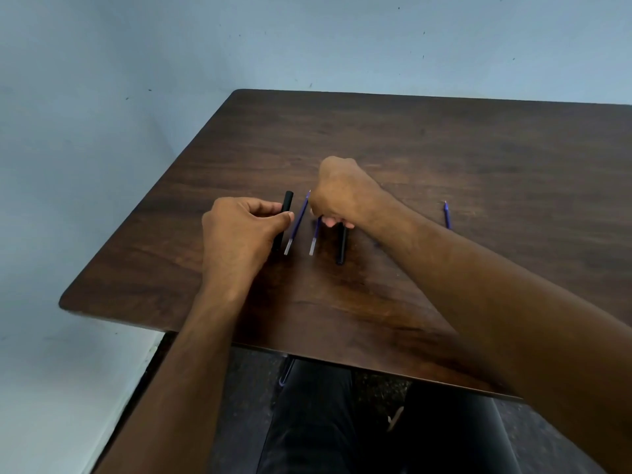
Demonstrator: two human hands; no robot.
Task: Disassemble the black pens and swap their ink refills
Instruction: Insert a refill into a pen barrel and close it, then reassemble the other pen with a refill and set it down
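Observation:
Two black pen barrels lie on the dark wooden table [444, 148]. My left hand [239, 230] pinches the left barrel [286, 203] between thumb and fingers. Right beside it lies a blue ink refill [297, 222] with a clear end. My right hand [342, 196] is curled over a second blue refill [314, 239] and the top of the right barrel [341, 246]. Its fingertips touch the refill's upper part; the grip itself is hidden under the hand.
A third blue refill [447, 216] lies apart at the right of the table. The table's near edge runs just above my dark-trousered legs [342, 422]. A pale blue wall stands behind and to the left.

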